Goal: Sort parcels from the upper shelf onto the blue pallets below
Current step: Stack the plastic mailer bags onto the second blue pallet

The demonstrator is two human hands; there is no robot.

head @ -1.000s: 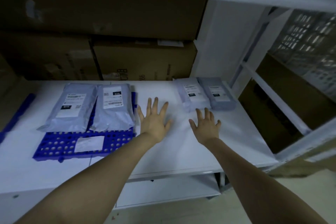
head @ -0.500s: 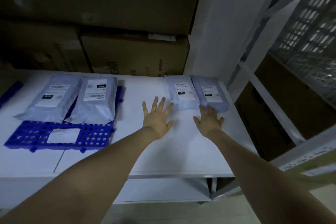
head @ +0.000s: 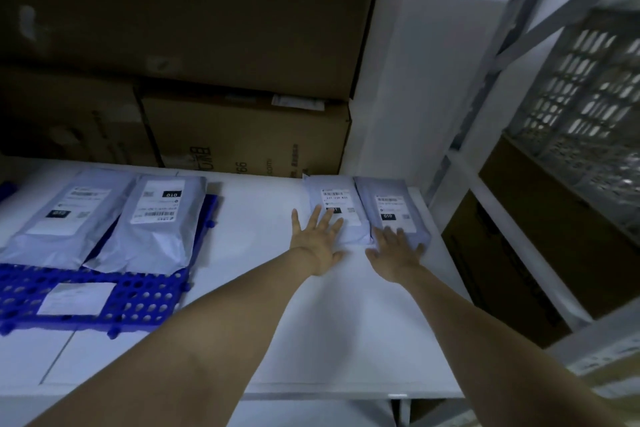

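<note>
At the far right of the white tabletop (head: 346,333), two grey parcels side by side, touching, long axes running from 6 to 12 o'clock, labels facing up. Left hand (head: 317,246) flat and spread, fingers (head: 323,220) open, tips over the near end of the left parcel (head: 334,208), gripping nothing. Right hand (head: 394,255) likewise spread, fingers (head: 393,236) open over the near edge of the right parcel (head: 391,213), label marked 010. At 9 o'clock from the hands, well apart: two more grey parcels (head: 62,218) (head: 156,222) lying on a blue pallet (head: 138,295), long axes also toward 12 o'clock. Behind, at 12 o'clock, stacked cardboard boxes (head: 242,135).
</note>
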